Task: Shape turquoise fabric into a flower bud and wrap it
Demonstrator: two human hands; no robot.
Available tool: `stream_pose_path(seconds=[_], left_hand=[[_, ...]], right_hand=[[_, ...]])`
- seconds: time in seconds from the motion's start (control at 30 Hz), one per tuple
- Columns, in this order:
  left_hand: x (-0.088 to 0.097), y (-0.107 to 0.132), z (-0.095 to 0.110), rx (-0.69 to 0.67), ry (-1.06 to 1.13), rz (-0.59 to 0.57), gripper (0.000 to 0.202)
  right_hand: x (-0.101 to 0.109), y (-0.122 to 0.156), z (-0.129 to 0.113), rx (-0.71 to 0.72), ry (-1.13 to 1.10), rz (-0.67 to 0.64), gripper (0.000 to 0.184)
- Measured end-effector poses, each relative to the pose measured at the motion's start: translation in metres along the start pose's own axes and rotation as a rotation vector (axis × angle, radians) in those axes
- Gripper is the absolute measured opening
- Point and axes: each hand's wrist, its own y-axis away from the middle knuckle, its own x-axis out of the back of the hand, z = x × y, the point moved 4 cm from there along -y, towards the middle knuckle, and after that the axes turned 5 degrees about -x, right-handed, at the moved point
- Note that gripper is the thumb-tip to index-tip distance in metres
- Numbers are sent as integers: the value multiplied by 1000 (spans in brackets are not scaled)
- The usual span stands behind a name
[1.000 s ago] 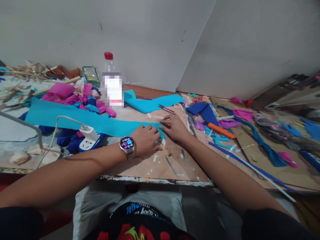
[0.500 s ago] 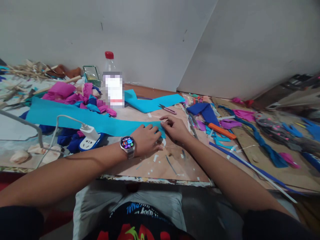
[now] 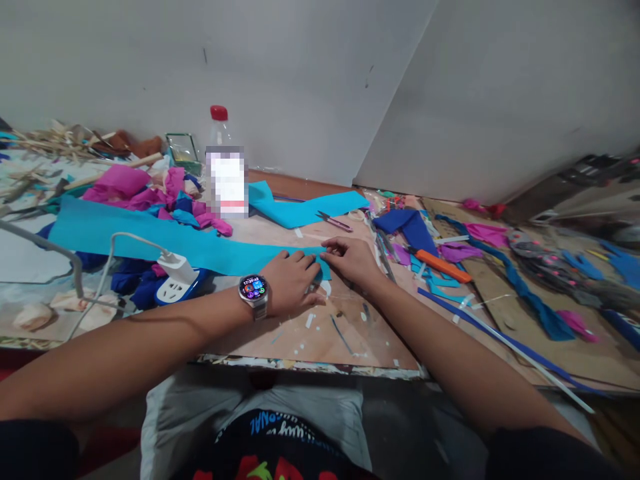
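A long turquoise fabric strip [image 3: 230, 257] runs from the left side of the table to the middle. Flat across its right part lies my left hand [image 3: 291, 281], fingers stretched out and a smartwatch on the wrist. My right hand [image 3: 355, 261] is at the strip's right end, its fingers curled and thumb and forefinger closed on the edge; the exact grip is partly hidden. Thread snips [image 3: 335, 221] rest just beyond the right hand. Behind them is a second turquoise strip [image 3: 305, 209], folded near its left end.
A bottle with a red cap [image 3: 219, 113] stands at the back, near crumpled pink and blue cloth [image 3: 120, 183]. A power strip [image 3: 173, 290] with a plugged-in charger sits left of my hands. An orange utility knife [image 3: 443, 265] and scraps lie to the right.
Both hands stay on the strip in nearly the same places. The right hand's fingers look slightly more curled at the strip's end. The view has shifted very slightly.
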Motion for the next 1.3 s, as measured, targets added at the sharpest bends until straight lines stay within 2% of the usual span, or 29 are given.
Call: stream_pose_path(seconds=[0.17, 0.4, 0.63, 0.8, 1.13, 1.3], left_hand=[[-2, 0, -1, 10, 22, 18, 69], [-6, 2, -5, 45, 23, 33, 69], [-6, 1, -4, 39, 26, 38, 72], [-7, 2, -5, 46, 48, 36, 76], [-7, 1, -7, 44, 48, 28, 71], [-8, 1, -5, 48, 45, 34, 74]], right_hand=[[1, 0, 0, -10, -25, 26, 30], [2, 4, -9, 70, -43, 71, 28], [0, 8, -15, 117, 8, -6, 23], [1, 4, -9, 61, 67, 6, 21], [2, 3, -5, -5, 113, 10, 15], [0, 4, -6, 61, 130, 10, 12]])
